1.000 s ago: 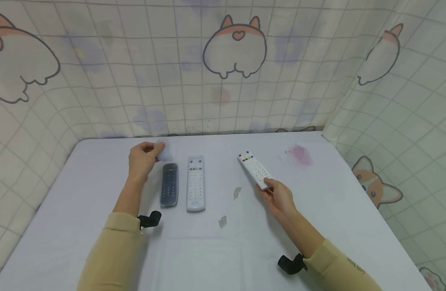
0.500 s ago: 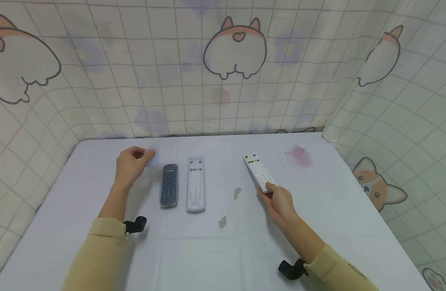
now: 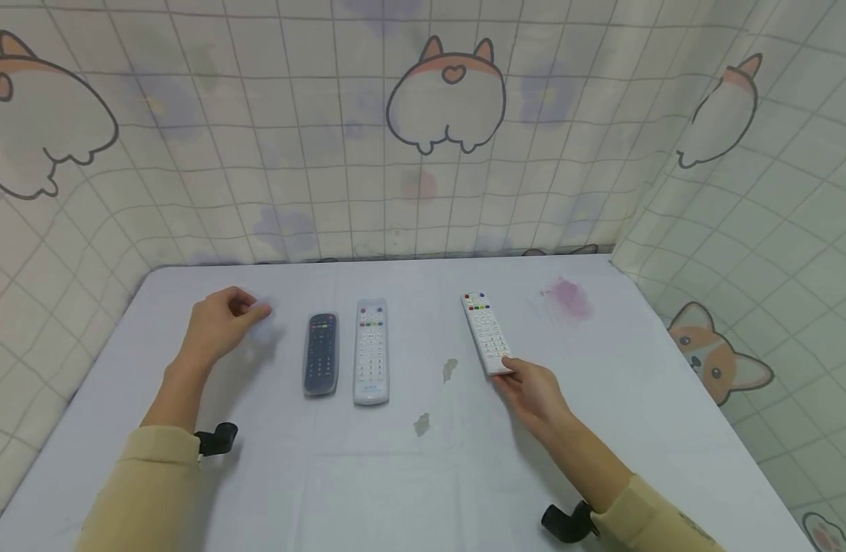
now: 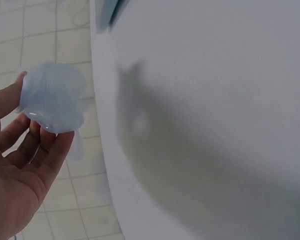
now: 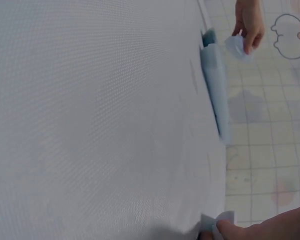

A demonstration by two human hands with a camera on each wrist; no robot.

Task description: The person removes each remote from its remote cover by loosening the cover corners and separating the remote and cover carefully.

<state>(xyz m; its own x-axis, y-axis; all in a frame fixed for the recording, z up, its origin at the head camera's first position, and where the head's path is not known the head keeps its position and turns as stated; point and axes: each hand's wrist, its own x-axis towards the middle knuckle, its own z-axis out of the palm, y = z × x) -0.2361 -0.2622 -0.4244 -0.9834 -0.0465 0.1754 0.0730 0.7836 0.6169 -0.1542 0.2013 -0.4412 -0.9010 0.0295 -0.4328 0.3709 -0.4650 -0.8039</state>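
Note:
My left hand (image 3: 219, 326) is over the left part of the table, pinching a thin, crumpled, translucent plastic film (image 4: 52, 95) between thumb and fingers. In the left wrist view the film bunches above the fingertips, with a loose flap hanging down. My right hand (image 3: 536, 395) grips the near end of a white remote control (image 3: 486, 330), thumb on top and fingers beneath; its button side faces up and its far end points away, slightly left. Between the hands lie a dark remote control (image 3: 321, 356) and, to its right, a longer pale remote control (image 3: 372, 356), side by side.
A white cloth covers the table (image 3: 382, 498), with two grey patches near its middle and a pink stain (image 3: 568, 297) at the back right. Patterned curtains (image 3: 423, 192) stand behind and along both sides. Each wrist wears a small black camera (image 3: 218, 439).
My left hand has moved left and nearer to me with the plastic film, away from the dark remote. The white remote in my right hand has turned to point straighter away and come slightly nearer.

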